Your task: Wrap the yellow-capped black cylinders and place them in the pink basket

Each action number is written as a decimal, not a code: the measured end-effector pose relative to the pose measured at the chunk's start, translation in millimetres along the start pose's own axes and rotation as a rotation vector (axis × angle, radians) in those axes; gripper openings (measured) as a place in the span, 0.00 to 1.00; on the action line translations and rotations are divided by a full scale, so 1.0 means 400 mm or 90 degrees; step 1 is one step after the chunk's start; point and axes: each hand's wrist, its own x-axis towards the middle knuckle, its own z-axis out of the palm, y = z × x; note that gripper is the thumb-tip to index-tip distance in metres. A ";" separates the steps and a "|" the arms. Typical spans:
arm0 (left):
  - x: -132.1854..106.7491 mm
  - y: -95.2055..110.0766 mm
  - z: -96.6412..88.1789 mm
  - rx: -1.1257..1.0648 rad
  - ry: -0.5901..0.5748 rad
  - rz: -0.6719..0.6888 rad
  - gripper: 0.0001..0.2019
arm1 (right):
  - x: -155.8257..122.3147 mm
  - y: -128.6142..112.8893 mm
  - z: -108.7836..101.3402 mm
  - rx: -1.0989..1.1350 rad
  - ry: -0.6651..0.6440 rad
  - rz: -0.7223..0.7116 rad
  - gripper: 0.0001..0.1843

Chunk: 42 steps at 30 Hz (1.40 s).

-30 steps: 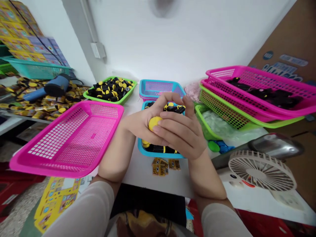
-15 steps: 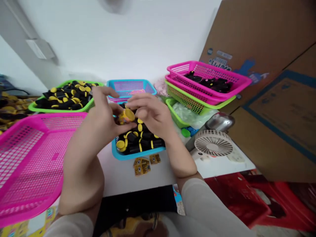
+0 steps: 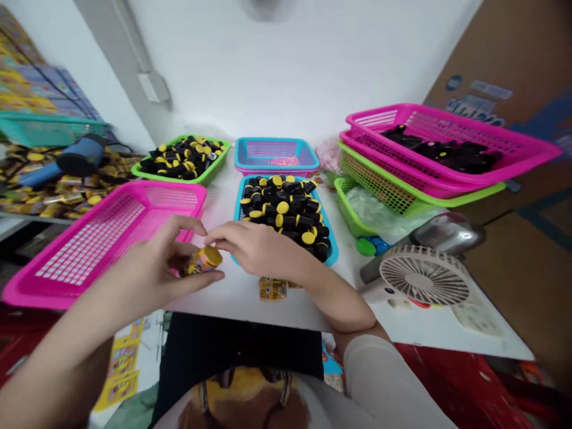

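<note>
My left hand (image 3: 172, 265) grips a small tube with a yellow cap and a printed label (image 3: 201, 261), held low over the white table (image 3: 250, 295) beside the empty pink basket (image 3: 111, 238). My right hand (image 3: 250, 247) has its fingertips pinched at the tube's capped end. Just behind the hands a blue basket (image 3: 330, 253) is full of black tubes with yellow caps (image 3: 286, 208). A few yellow printed labels (image 3: 273, 289) lie on the table under my right wrist.
A green basket of black and yellow tubes (image 3: 183, 158) and an empty blue basket (image 3: 277, 154) stand at the back. Stacked pink and green baskets (image 3: 429, 161) sit at right. A white desk fan (image 3: 424, 277) lies at the front right.
Both hands have dropped from above the blue basket down and left, to the table by the pink basket. The tube now shows a printed label round it.
</note>
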 end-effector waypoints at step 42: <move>-0.077 -0.082 0.277 0.405 -0.157 0.333 0.15 | 0.020 0.077 0.061 -0.474 -0.228 0.240 0.18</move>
